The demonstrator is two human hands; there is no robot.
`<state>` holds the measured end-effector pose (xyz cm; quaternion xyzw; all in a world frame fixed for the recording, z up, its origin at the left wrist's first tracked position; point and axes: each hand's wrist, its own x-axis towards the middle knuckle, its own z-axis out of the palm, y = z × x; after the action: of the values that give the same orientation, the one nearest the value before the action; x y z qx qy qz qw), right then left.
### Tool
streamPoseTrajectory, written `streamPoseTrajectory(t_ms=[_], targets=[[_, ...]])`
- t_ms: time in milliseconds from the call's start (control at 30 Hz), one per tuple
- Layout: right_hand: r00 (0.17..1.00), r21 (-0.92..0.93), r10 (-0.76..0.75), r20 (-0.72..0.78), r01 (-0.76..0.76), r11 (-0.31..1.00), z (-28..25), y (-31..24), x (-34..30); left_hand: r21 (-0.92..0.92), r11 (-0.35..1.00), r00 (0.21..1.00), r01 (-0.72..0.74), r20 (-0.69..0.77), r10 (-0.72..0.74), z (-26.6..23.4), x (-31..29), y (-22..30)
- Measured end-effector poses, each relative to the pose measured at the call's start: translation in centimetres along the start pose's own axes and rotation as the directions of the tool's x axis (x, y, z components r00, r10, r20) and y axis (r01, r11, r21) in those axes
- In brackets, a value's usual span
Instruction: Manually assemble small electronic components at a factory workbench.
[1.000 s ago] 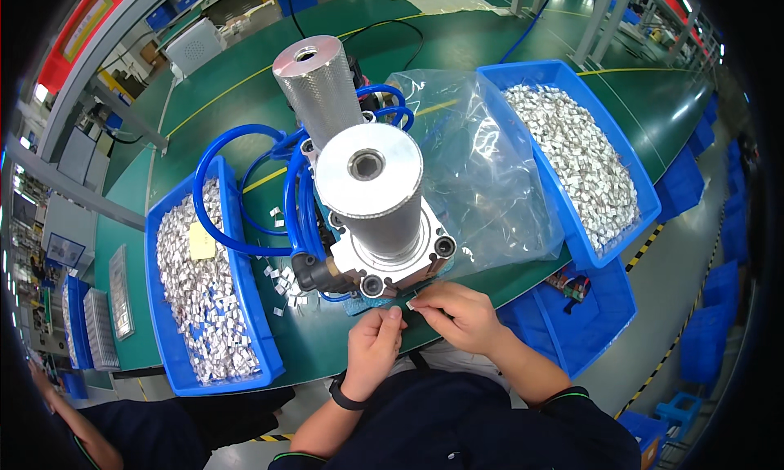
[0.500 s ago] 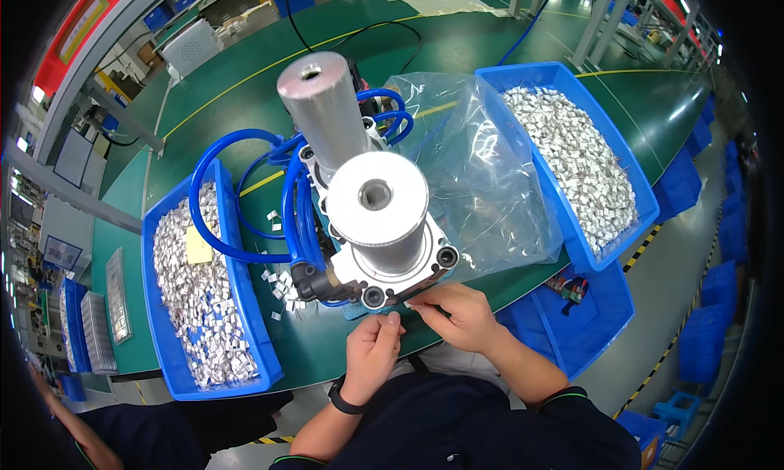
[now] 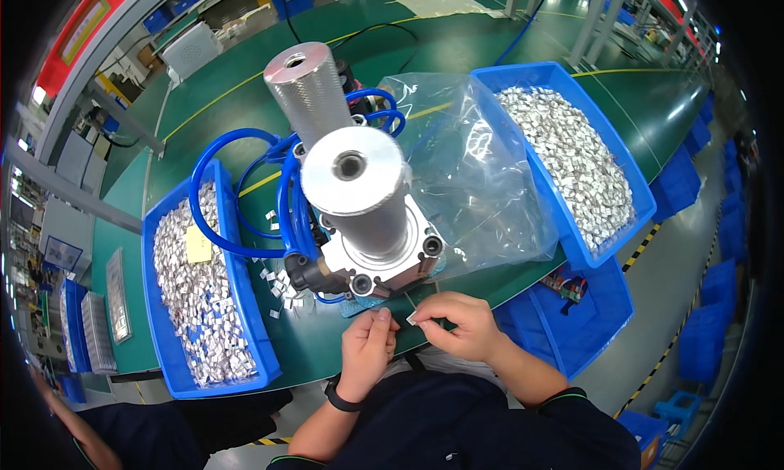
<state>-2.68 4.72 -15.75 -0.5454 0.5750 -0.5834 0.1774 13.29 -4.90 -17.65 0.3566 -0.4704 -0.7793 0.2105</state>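
In front of the pneumatic fixture (image 3: 384,266), with its two upright metal cylinders, I see both my hands at the near table edge. My right hand (image 3: 457,325) pinches a small white block-shaped part (image 3: 412,317) between thumb and forefinger; a thin lead seems to run from it toward the fixture. Close beside it on the left, my left hand (image 3: 367,343) is closed with thumb against curled fingers. Whatever it may hold is hidden. Several loose white parts (image 3: 282,284) lie on the green table left of the fixture.
A blue bin (image 3: 257,339) of white parts with a yellow note stands at left; another blue bin (image 3: 563,213) is at right. Clear plastic bag (image 3: 482,184) lies behind the fixture. Blue air hoses (image 3: 200,184) loop leftward. An open blue tray (image 3: 588,323) sits below the right edge.
My right hand has drawn slightly back from the fixture, bringing the white part into fuller view. My left hand has shifted a little left. The fixture's cylinders appear farther left and up in the picture.
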Motion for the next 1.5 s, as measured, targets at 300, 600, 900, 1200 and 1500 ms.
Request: streamPoseTrajectory(t_ms=[300, 600, 900, 1200, 1500], targets=[[0.849, -0.204, 0.261, -0.459, -0.387, 0.899, -11.5, -7.6, 0.0, -0.315, 0.917, 0.968, 0.244, 0.133, -0.211, 0.1, -1.0, 1.9], [0.971, -0.262, 0.133, 0.198, -0.078, 0.962, -0.4, -4.2, 0.6, -0.628, 0.633, 0.891, 0.453, 0.332, -0.309, 0.5, 0.1, 2.1], [0.896, -0.351, 0.172, 0.409, -0.02, 0.936, -0.9, -2.6, 1.9, -0.594, 0.628, 0.86, 0.503, 0.413, -0.298, -0.7, 0.4, 1.4], [0.983, -0.162, 0.053, 0.174, -0.025, 0.986, -1.6, -2.1, 1.5, -0.514, 0.721, 0.885, 0.465, 0.292, -0.363, 0.5, 0.4, 2.3], [0.996, 0.025, 0.04, 0.076, -0.042, 0.999, -0.2, -0.1, 0.0, -0.439, 0.859, 0.955, 0.264, 0.244, -0.169, 1.0, -0.2, 2.2]])
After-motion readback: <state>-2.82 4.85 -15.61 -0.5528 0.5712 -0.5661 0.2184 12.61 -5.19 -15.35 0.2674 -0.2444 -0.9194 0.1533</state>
